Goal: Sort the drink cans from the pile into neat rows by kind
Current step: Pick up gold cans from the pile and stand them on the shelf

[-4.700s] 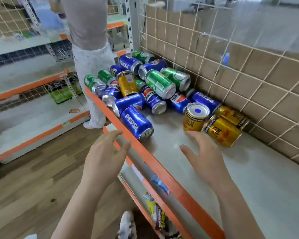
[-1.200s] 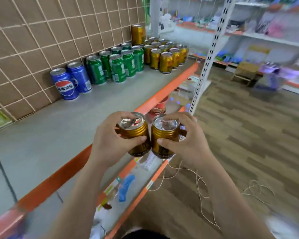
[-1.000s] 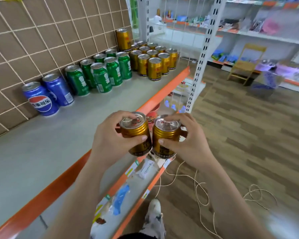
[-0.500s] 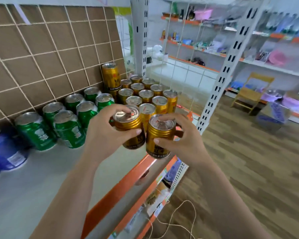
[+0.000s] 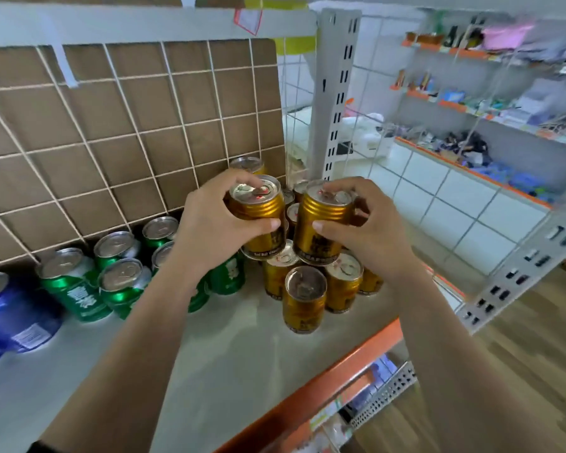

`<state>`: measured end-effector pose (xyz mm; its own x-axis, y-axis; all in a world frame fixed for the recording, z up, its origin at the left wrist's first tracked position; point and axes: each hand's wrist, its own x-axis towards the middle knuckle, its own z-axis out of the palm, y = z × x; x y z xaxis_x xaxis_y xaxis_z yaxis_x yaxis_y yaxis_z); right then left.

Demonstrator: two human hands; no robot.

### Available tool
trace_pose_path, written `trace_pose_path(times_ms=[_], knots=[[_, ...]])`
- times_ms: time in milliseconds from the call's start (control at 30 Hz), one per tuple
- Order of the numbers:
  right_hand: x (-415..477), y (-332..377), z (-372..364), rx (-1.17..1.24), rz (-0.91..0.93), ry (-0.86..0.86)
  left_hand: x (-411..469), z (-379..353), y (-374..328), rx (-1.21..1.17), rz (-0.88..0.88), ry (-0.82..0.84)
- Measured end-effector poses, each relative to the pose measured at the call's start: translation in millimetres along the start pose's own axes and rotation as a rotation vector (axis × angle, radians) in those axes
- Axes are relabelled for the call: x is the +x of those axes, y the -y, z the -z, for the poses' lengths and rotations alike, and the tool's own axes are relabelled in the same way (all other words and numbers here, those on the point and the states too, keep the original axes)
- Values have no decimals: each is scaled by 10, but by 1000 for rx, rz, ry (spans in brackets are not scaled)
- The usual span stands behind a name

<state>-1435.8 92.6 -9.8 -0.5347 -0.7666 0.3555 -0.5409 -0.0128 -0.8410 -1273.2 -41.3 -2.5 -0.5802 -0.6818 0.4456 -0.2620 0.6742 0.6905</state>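
My left hand (image 5: 206, 227) grips an upright gold can (image 5: 258, 220), and my right hand (image 5: 370, 230) grips a second gold can (image 5: 324, 223) beside it. Both cans hang just above a group of several gold cans (image 5: 304, 299) standing at the right end of the shelf (image 5: 229, 354). Left of that group stand several green cans (image 5: 121, 282) in rows. A blue can (image 5: 10, 315) stands at the far left. My hands hide part of the gold group.
A wire grid over brown board (image 5: 128, 125) backs the shelf. A white slotted upright post (image 5: 337, 93) stands at the shelf's right end. The orange front edge (image 5: 327, 380) runs along the front. Other store shelves (image 5: 487, 93) fill the right background, above wooden floor (image 5: 520, 354).
I have carried the two gold cans along the shelf from over the aisle to just above the gold group. The view has closed in on the right end.
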Motion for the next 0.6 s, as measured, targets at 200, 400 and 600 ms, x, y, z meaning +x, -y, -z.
trace_pose_path(times_ms=[200, 400, 600], knots=[[661, -323, 86, -29, -26, 20, 401, -307, 9, 31, 85, -76], [1224, -575, 50, -92, -16, -9, 859, -591, -47, 116, 99, -69], [1583, -718, -39, -164, 22, 43, 1210, -762, 17, 315, 33, 74]])
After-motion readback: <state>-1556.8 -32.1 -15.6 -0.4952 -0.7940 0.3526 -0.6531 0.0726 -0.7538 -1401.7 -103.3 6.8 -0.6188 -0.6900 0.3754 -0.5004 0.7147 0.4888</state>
